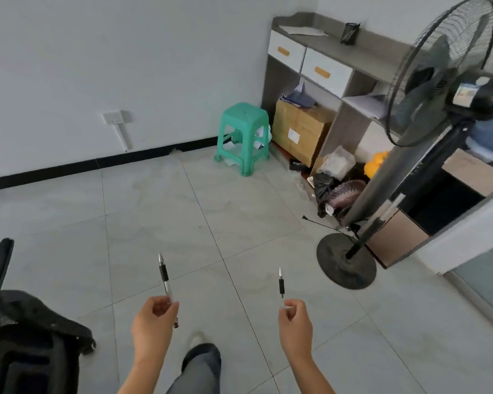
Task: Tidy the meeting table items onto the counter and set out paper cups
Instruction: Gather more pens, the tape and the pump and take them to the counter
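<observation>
My left hand grips a clear pen with a black grip, its tip pointing up and away. A second, similar pen is pinched at its lower end by my right hand, also tip up. Both hands are held out over the tiled floor. The grey counter stands in the far right corner, well beyond my hands. On it are a black mesh pen holder and some paper sheets. No paper cups show.
A black standing fan with a round base stands in front of the counter's right part. A green plastic stool sits by the wall. A cardboard box and bags fill the counter's lower shelves. A black office chair is at my lower left.
</observation>
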`<state>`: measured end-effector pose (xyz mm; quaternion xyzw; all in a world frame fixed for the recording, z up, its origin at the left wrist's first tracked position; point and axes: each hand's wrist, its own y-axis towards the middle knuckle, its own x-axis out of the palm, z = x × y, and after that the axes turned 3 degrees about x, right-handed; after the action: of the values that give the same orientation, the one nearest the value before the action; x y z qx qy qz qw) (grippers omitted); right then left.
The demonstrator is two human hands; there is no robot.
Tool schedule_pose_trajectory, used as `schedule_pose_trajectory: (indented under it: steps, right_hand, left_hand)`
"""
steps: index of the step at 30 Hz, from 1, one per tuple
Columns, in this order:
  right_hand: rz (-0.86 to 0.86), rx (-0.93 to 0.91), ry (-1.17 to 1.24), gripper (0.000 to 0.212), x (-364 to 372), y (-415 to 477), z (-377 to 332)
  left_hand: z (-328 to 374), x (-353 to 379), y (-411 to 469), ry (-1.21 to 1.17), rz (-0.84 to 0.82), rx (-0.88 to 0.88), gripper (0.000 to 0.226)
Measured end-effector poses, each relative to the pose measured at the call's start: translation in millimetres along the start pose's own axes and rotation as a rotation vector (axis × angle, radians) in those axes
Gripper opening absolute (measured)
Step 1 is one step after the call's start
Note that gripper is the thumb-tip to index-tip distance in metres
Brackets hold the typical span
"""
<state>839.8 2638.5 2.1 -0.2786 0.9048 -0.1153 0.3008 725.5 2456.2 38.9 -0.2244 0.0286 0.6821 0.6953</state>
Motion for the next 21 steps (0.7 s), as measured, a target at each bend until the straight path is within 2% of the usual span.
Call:
schedule_pose_trajectory:
  steps: [6, 11, 21]
  right_hand:
    - [0.088, -0.028, 0.016, 0.007, 61.0, 104.0, -90.3]
    - [0.012, -0.048, 0.034, 0.01, 116.3, 155.1, -166.9]
    - [0.012, 0.095, 0.035, 0.022, 139.2, 269.3, -221.1]
  left_hand:
    - [55.2, 20.1, 141.6, -0.055, 0.039, 0.028, 0.009]
    - [114.9, 34.9, 250.0, -0.102, 0.056, 0.071, 0.008]
    - [141.0, 138.5, 345.2, 0.0, -0.13, -0.051, 0.007]
